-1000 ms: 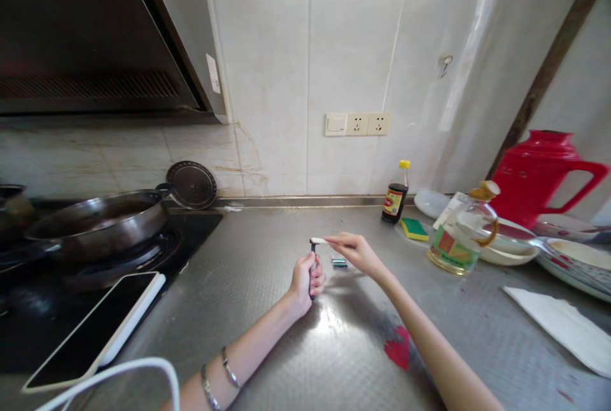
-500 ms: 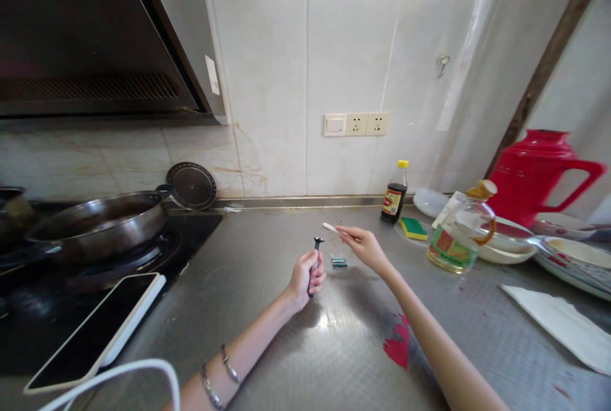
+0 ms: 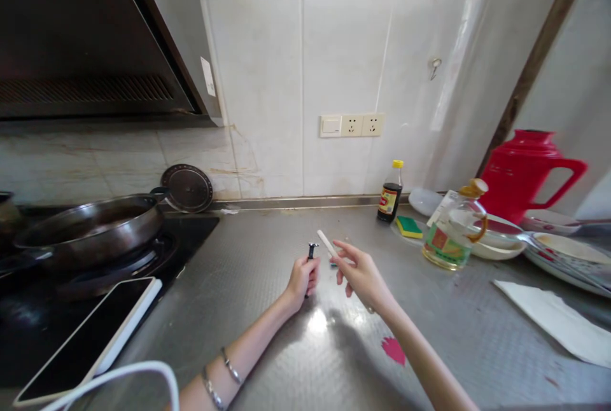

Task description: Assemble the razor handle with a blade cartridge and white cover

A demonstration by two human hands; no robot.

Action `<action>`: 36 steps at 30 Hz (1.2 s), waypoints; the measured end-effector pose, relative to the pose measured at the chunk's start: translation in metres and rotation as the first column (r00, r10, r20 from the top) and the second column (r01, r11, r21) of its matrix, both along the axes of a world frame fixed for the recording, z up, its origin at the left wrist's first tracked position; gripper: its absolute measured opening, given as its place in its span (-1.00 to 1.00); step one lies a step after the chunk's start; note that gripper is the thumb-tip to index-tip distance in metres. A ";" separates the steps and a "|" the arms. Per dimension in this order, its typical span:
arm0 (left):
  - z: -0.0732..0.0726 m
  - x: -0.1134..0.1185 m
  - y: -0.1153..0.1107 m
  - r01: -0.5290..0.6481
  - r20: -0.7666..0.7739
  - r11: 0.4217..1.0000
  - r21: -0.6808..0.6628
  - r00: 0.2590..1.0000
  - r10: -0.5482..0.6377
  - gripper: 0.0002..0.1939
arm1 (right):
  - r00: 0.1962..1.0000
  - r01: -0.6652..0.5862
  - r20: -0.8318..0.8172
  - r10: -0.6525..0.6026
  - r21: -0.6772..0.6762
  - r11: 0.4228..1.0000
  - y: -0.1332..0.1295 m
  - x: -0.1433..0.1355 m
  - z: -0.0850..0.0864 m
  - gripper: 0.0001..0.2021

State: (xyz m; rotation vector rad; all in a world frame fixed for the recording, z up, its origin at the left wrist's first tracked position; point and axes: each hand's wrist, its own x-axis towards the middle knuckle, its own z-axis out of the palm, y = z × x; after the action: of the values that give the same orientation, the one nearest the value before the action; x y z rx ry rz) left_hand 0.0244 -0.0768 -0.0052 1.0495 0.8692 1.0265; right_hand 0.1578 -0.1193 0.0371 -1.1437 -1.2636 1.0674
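Note:
My left hand [image 3: 300,284] is wrapped round a dark razor handle [image 3: 312,250], held upright over the steel counter with its small silvery T-shaped head pointing up. Close beside it on the right, my right hand [image 3: 366,278] pinches a slim white stick [image 3: 326,242] between thumb and fingers. The stick slants up to the left, its tip near the razor head but apart from it. Behind the right fingers lies a small blue-green piece [image 3: 333,265], mostly hidden, that looks like a razor cartridge.
A phone [image 3: 90,341] with a white cable [image 3: 143,366] lies at the left by a stove pan [image 3: 95,226]. To the right are a soy sauce bottle [image 3: 389,195], a sponge [image 3: 408,227], an oil jug [image 3: 446,242], a red thermos [image 3: 520,175], dishes [image 3: 568,264] and white paper [image 3: 548,319].
My right hand has come down and nearer, tilting the white stick more upright beside the razor. It now covers most of the cartridges. The left hand keeps its hold, slightly lower.

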 end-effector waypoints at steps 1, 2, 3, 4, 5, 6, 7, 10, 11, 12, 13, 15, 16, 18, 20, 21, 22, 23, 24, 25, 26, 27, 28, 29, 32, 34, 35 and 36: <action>-0.001 0.001 0.000 -0.009 0.004 1.000 0.007 1.000 0.009 -0.67 | 0.999 0.007 -0.039 -0.007 0.007 1.000 -0.006 -0.002 -0.001 -0.54; -0.002 0.002 -0.001 -0.018 0.008 1.000 0.018 1.000 0.018 -0.67 | 0.997 0.002 -0.082 -0.001 0.009 1.000 -0.010 -0.004 -0.003 -0.56; -0.002 0.003 -0.001 -0.026 0.010 0.999 0.034 1.000 0.026 -0.66 | 0.992 -0.017 -0.126 0.018 0.008 1.000 -0.013 -0.006 -0.004 -0.58; -0.003 0.003 -0.001 -0.030 0.012 0.998 0.051 1.000 0.029 -0.66 | 0.985 -0.043 -0.169 0.044 0.007 0.999 -0.015 -0.008 -0.006 -0.58; -0.003 0.004 -0.002 -0.027 0.011 0.997 0.069 1.000 0.026 -0.65 | 0.975 -0.068 -0.210 0.068 0.008 0.998 -0.017 -0.010 -0.007 -0.58; -0.003 0.004 -0.002 -0.019 0.008 0.996 0.083 1.000 0.018 -0.63 | 0.965 -0.088 -0.246 0.089 0.012 0.996 -0.017 -0.012 -0.007 -0.58; -0.003 0.005 -0.002 -0.007 0.005 0.996 0.093 1.000 0.006 -0.62 | 0.955 -0.104 -0.277 0.104 0.017 0.994 -0.018 -0.014 -0.008 -0.57; -0.001 0.005 -0.003 0.024 0.024 0.995 0.099 0.999 -0.026 -0.61 | 0.924 -0.120 -0.366 0.112 0.001 0.993 -0.025 -0.020 -0.011 -0.55; 0.000 0.004 -0.002 0.027 0.039 0.995 0.098 0.999 -0.031 -0.61 | 0.912 -0.124 -0.396 0.108 -0.013 0.992 -0.029 -0.023 -0.012 -0.54; 0.001 0.004 -0.002 0.025 0.057 0.995 0.099 0.998 -0.031 -0.62 | 0.899 -0.127 -0.426 0.102 -0.030 0.991 -0.033 -0.025 -0.013 -0.54; 0.003 0.003 -0.002 0.021 0.073 0.995 0.101 0.997 -0.029 -0.62 | 0.886 -0.127 -0.454 0.092 -0.048 0.991 -0.038 -0.028 -0.014 -0.54; 0.006 0.002 -0.002 0.015 0.091 0.994 0.104 0.996 -0.024 -0.62 | 0.863 -0.129 -0.499 0.076 -0.071 0.989 -0.046 -0.032 -0.014 -0.55; 0.007 0.001 -0.002 0.019 0.090 0.995 0.100 0.996 -0.028 -0.62 | 0.851 -0.129 -0.519 0.073 -0.073 0.989 -0.047 -0.034 -0.012 -0.55; 0.007 0.002 -0.003 0.044 0.076 0.996 0.084 0.996 -0.050 -0.61 | 0.828 -0.131 -0.555 0.075 -0.061 0.989 -0.047 -0.036 -0.006 -0.55; 0.007 0.003 -0.004 0.077 0.064 0.995 0.063 0.995 -0.081 -0.60 | 0.808 -0.135 -0.584 0.079 -0.053 0.989 -0.043 -0.036 -0.001 -0.55; 0.006 0.003 -0.005 0.094 0.066 0.994 0.058 0.993 -0.098 -0.60 | 0.801 -0.132 -0.595 0.073 -0.056 0.990 -0.042 -0.037 0.001 -0.54; 0.006 0.003 -0.005 0.108 0.071 0.992 0.060 0.991 -0.113 -0.59 | 0.795 -0.126 -0.603 0.062 -0.063 0.990 -0.042 -0.037 0.001 -0.54; 0.007 0.003 -0.005 0.119 0.080 0.991 0.067 0.989 -0.124 -0.59 | 0.791 -0.118 -0.609 0.048 -0.075 0.990 -0.043 -0.038 0.001 -0.53; 0.007 0.003 -0.004 0.126 0.089 0.989 0.072 0.987 -0.132 -0.59 | 0.789 -0.114 -0.614 0.035 -0.089 0.990 -0.046 -0.038 -0.001 -0.53; 0.008 0.002 -0.004 0.124 0.095 0.989 0.075 0.987 -0.131 -0.59 | 0.788 -0.115 -0.615 0.028 -0.103 0.988 -0.048 -0.039 -0.002 -0.53; 0.009 0.001 -0.004 0.117 0.097 0.990 0.075 0.987 -0.124 -0.59 | 0.789 -0.122 -0.614 0.027 -0.113 0.986 -0.051 -0.040 -0.002 -0.53; 0.010 0.001 -0.003 0.108 0.098 0.991 0.074 0.989 -0.115 -0.60 | 0.790 -0.131 -0.612 0.031 -0.118 0.984 -0.053 -0.040 -0.002 -0.53; 0.011 0.001 -0.004 0.100 0.096 0.993 0.070 0.990 -0.107 -0.60 | 0.791 -0.137 -0.611 0.038 -0.116 0.984 -0.054 -0.040 -0.001 -0.53; 0.012 0.001 -0.004 0.096 0.093 0.993 0.067 0.990 -0.102 -0.60 | 0.790 -0.137 -0.612 0.042 -0.109 0.985 -0.054 -0.039 0.001 -0.53; 0.012 0.003 -0.006 0.112 0.081 0.992 0.056 0.990 -0.116 -0.60 | 0.785 -0.108 -0.619 0.032 -0.086 0.990 -0.048 -0.038 0.007 -0.52; 0.011 0.003 -0.007 0.117 0.084 0.992 0.044 0.989 -0.120 -0.60 | 0.784 -0.104 -0.620 0.025 -0.092 0.990 -0.045 -0.039 0.007 -0.52; 0.011 0.003 -0.007 0.115 0.086 0.993 0.038 0.989 -0.118 -0.61 | 0.786 -0.108 -0.618 0.025 -0.098 0.989 -0.044 -0.040 0.005 -0.52; 0.011 0.003 -0.006 0.110 0.088 0.993 0.033 0.990 -0.113 -0.61 | 0.790 -0.118 -0.612 0.029 -0.107 0.987 -0.045 -0.041 0.002 -0.52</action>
State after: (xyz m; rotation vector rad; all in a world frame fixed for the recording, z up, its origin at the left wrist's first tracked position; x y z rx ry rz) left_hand 0.0273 -0.0830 0.0063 1.0553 0.7171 0.9865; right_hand 0.1167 -0.1640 0.0395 -0.7474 -0.7247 1.4576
